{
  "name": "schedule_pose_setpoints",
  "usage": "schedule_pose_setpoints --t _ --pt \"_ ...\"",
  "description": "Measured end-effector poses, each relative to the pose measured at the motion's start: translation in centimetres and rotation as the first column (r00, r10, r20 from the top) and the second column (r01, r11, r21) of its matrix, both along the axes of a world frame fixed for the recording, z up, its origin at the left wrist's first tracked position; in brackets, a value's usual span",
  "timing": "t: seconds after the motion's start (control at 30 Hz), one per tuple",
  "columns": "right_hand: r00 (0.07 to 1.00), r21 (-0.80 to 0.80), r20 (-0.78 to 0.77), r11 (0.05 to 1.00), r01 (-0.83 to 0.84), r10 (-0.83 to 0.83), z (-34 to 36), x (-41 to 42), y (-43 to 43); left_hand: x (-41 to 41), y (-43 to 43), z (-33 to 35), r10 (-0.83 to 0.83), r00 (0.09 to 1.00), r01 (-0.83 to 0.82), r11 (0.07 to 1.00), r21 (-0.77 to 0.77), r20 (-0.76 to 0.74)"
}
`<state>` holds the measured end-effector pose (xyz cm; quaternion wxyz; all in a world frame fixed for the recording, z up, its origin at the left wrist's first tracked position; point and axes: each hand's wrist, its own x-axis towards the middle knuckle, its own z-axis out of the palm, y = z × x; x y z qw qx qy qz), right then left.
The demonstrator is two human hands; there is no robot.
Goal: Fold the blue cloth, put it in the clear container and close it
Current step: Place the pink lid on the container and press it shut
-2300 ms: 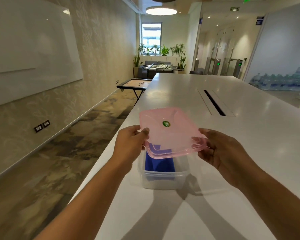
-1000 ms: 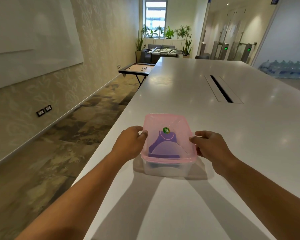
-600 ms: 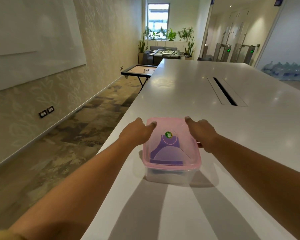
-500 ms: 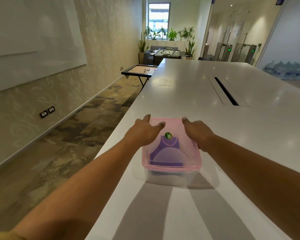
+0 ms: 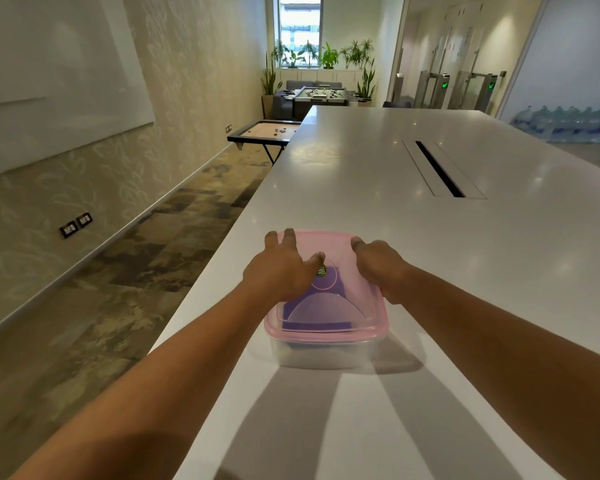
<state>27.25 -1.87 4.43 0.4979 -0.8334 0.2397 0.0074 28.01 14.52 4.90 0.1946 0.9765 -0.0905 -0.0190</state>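
Cloth of folded blue fabric [image 5: 312,308] lies inside the clear plastic container [image 5: 321,355], while left hand [image 5: 279,275] and right hand [image 5: 378,268], each grip spread flat, press the translucent pink lid [image 5: 347,306] to seal it.

The left hand [image 5: 279,271] hides the pink lid's [image 5: 347,306] far-left corner.
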Motion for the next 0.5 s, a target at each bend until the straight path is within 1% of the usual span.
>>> schedule_pose_setpoints --t 0.17,0.27,0.33,0.4,0.5 --pt "1.0 0.054 -0.009 0.998 -0.01 0.01 -0.1 0.1 -0.3 0.2 0.0 0.0 -0.008 1.0 0.007 0.999 -0.054 -0.028" --pt "1.0 0.064 -0.008 0.998 -0.011 0.012 0.3 -0.2 -0.2 0.1 0.2 0.5 -0.018 0.997 0.014 0.999 -0.048 -0.075" --pt "1.0 0.078 -0.011 0.997 -0.014 0.015 0.8 -0.8 -0.2 -0.5 0.5 1.0 -0.026 0.997 0.025 1.0 -0.018 -0.071" --pt "0.999 0.077 0.016 0.997 -0.032 0.031 1.4 -1.8 -0.3 -1.4 1.0 1.6 -0.031 0.999 0.031 1.0 0.002 0.021" --pt "0.996 0.103 0.078 0.993 -0.049 0.042 1.7 -4.6 -0.2 -4.0 1.5 1.5 -0.05 0.984 0.057 0.998 -0.036 0.173"
